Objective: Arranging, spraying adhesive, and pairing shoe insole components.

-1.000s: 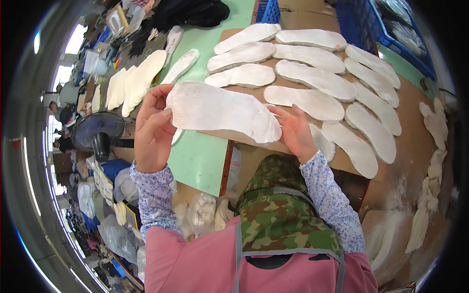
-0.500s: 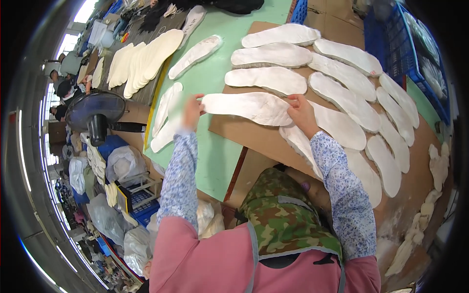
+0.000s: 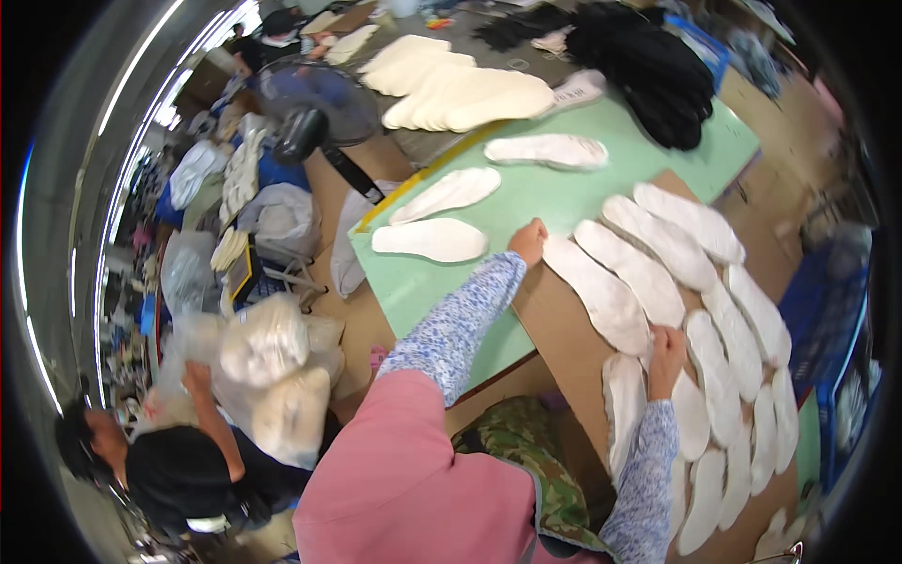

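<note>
A white insole [image 3: 601, 298] lies slanted between my two hands, beside a row of similar insoles on a brown cardboard sheet [image 3: 556, 321]. My left hand [image 3: 529, 242] is closed at its upper-left end, the fingertips partly hidden. At its lower-right end my right hand [image 3: 666, 354] pinches the edge. Just right of it lies another white insole [image 3: 631, 273], nearly touching. Other white insoles, among them one at the front [image 3: 624, 404], lie side by side over the board.
Three white insoles, one of them nearest [image 3: 429, 241], lie on the green tabletop [image 3: 442, 315]. Cream insoles [image 3: 460, 89] are fanned out beyond the yellow edge. Black material [image 3: 644, 70] is heaped at the back. A fan [image 3: 315, 132] stands left; a person [image 3: 188, 461] handles plastic bags lower left.
The view has swung left, bringing another person into sight. The insole in my hands has gone from raised and level to lying slanted along the row on the cardboard.
</note>
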